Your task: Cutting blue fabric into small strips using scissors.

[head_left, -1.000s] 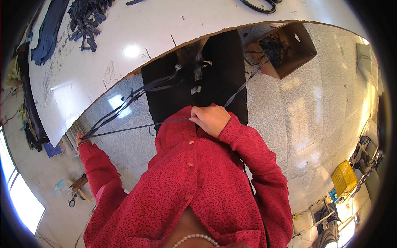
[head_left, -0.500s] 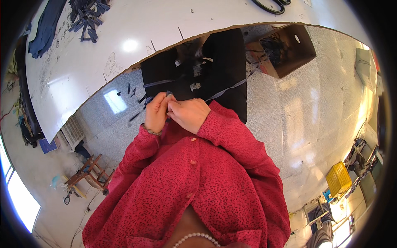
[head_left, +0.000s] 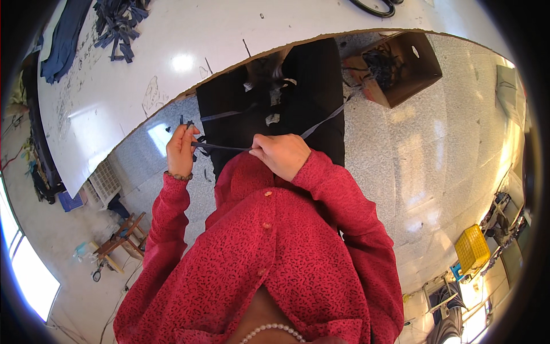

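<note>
Speckled grey floor (head_left: 395, 172) extends below the white table (head_left: 229, 23), whose near edge is rough and brown. On the table, at your far left, lie a long dark-blue fabric piece (head_left: 63, 46) and, beside it, a heap of short strips (head_left: 121, 26). Black scissors handles (head_left: 392, 10) show at the top rim.

Your left hand (head_left: 181, 149), with a bracelet (head_left: 179, 176) at the wrist, has its grip narrow: thumb and fingertips pinch the dark fabric strip (head_left: 220, 147). Your right hand (head_left: 285, 153) has its grip closed on the same strip, in front of your red patterned shirt (head_left: 258, 252). The strip spans the gap between both hands, nearly straight.

From behind your right hand, a grey-blue band (head_left: 323, 122) runs up and right toward the open cardboard box (head_left: 424, 69), which contains tangled dark strips (head_left: 384, 63). Whether band and strip are continuous is hidden by the hand.
</note>
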Demonstrator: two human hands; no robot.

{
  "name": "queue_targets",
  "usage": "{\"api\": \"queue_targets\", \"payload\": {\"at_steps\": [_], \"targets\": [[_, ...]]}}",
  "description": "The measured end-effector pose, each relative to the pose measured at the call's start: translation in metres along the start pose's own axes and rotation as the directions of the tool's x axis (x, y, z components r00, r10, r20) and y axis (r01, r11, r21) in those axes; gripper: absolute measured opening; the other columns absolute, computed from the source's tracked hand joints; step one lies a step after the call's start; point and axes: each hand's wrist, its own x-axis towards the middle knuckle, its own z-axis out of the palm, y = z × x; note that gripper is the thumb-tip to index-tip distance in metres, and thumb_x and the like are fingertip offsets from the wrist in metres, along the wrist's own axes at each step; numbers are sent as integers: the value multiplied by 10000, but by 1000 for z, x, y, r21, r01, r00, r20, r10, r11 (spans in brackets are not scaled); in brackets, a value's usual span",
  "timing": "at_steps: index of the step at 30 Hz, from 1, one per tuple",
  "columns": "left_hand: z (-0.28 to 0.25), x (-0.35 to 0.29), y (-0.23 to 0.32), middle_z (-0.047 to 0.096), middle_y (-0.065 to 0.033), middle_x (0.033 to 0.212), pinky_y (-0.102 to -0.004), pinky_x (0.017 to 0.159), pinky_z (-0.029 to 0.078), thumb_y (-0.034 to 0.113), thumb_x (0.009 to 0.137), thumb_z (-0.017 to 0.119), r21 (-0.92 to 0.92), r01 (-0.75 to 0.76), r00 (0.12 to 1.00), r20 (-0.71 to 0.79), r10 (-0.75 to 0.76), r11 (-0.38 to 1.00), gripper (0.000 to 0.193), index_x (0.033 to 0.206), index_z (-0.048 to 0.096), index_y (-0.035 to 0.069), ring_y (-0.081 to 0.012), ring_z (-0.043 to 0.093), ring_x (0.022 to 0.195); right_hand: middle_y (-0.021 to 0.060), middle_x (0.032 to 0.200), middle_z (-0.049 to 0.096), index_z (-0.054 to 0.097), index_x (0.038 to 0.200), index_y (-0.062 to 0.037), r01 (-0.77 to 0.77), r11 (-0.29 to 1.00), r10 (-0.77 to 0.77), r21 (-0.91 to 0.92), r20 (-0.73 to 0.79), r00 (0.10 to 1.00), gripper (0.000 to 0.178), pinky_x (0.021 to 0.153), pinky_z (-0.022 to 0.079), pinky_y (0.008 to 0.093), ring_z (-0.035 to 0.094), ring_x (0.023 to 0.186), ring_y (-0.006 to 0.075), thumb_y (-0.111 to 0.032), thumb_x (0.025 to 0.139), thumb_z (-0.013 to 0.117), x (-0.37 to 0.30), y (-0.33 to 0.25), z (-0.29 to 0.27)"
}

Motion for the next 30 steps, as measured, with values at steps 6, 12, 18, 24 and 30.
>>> {"api": "queue_targets", "payload": {"at_steps": [6, 12, 18, 24, 30], "targets": [[16, 12, 18, 664, -42, 841, -241, 630, 464, 127, 956, 488, 242, -295, 955, 83, 283, 924, 188, 984, 634, 12, -89, 564, 703, 92, 634, 600, 564, 858, -35, 56, 953, -47, 298, -37, 998, 119, 535, 447, 331, 607, 574, 229, -150, 885, 583, -3, 3, -20], [58, -2, 93, 642, 33, 871, -150, 478, 254, 143, 968, 482, -317, 209, 800, 599, 24, 925, 180, 977, 629, 40, 9, 318, 546, 89, 643, 599, 569, 863, -12, -239, 846, 157, 477, 205, 966, 104, 581, 460, 312, 607, 600, 213, -116, 861, 576, -9, -9, -63], [66, 4, 98, 563, 0, 665, -174, 461, 266, 164, 978, 469, -288, 217, 691, 721, 62, 933, 189, 885, 571, 35, -5, 340, 524, 112, 666, 606, 575, 864, -1, -187, 925, 133, 330, 178, 975, 115, 565, 444, 315, 591, 586, 213, -112, 835, 587, -6, -7, -89], [70, 11, 100, 539, 16, 650, -178, 503, 323, 135, 966, 490, -202, -42, 771, 616, 160, 978, 168, 943, 613, 24, -19, 422, 568, 90, 674, 606, 574, 864, -8, -214, 920, 181, 329, 131, 975, 124, 566, 447, 300, 576, 588, 166, -127, 841, 595, -6, -4, -105], [75, 13, 101, 537, -4, 601, -225, 542, 398, 162, 940, 539, -211, -222, 699, 646, 306, 952, 164, 927, 626, 23, -56, 485, 572, 87, 689, 612, 580, 875, -15, -182, 951, 161, 251, 104, 981, 113, 581, 456, 291, 583, 603, 154, -122, 845, 597, 2, -9, -116]]}}
